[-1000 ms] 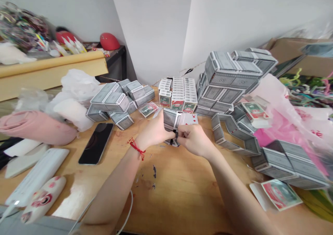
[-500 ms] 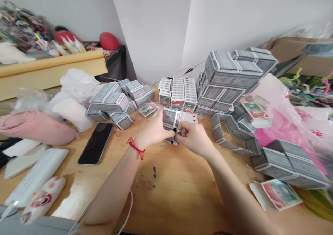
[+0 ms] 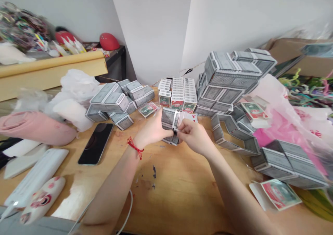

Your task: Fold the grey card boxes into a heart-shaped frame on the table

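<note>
A grey-backed deck of cards [image 3: 170, 121] is gripped in the left hand [image 3: 153, 131], its fingers closed around the deck's left side, while the right hand [image 3: 194, 135] is pinched shut on the deck's near right edge, where a small dark piece, too small to be identified, is caught between the fingertips. The deck is held just above the wooden table [image 3: 179, 190], and a face-up card with red diamonds [image 3: 191, 117] is seen just behind it on the right. Directly behind the deck, neat rows of boxed decks [image 3: 178, 93] have been stood against the wall, which suggests that a good share of the work is already finished. To the right of the deck, many loose grey stacks [image 3: 229, 79] are piled, with a further curved row [image 3: 234, 138] laid out on the table, so much appears to be left. To the left of the deck, another heap of grey packs [image 3: 117, 101] is found, with a black phone [image 3: 96, 143] lying flat nearer to the person. Flattened printed cartons [image 3: 281, 195] are seen well to the right of the deck, beneath a pink plastic bag [image 3: 286, 124]. The deck in hand is judged to be mid-way through handling, not yet boxed.
</note>
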Demonstrator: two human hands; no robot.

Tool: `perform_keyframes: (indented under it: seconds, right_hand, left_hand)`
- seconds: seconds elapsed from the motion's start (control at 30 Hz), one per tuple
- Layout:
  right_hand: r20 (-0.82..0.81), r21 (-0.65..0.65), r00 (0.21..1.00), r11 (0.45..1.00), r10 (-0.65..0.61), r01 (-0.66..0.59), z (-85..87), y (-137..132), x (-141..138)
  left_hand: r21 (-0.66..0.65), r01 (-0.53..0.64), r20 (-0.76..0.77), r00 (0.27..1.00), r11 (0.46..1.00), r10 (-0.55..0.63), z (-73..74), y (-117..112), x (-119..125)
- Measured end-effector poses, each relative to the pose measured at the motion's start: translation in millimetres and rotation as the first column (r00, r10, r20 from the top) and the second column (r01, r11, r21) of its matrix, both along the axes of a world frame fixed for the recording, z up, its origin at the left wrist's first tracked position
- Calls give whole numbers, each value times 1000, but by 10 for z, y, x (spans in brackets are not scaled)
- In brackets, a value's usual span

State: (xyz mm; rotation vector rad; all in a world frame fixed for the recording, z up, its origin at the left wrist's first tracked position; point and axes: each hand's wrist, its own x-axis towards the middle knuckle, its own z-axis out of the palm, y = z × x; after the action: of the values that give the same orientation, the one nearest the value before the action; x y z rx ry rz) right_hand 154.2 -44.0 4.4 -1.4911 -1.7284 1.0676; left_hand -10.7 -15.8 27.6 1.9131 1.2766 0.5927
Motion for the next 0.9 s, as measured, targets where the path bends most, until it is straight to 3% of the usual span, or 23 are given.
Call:
perform_keyframes:
  seconds: [0.2,0.37,0.9]
  right_hand:
    - [14,-55,999,998,-33,33,33,-11,-12]
    - [-6,-6,999,999,-35,35,16,2,3]
    - [-59,-75,996,995,64,-69,-15,41,63]
  left_hand:
    - [17,15,11,1000,1000,-15,19,-27,25]
    - [18,-14,-5,1000,1000,14,-3,-17,13]
    - [-11,-3,11,1000,1000,3,-51,-14,43]
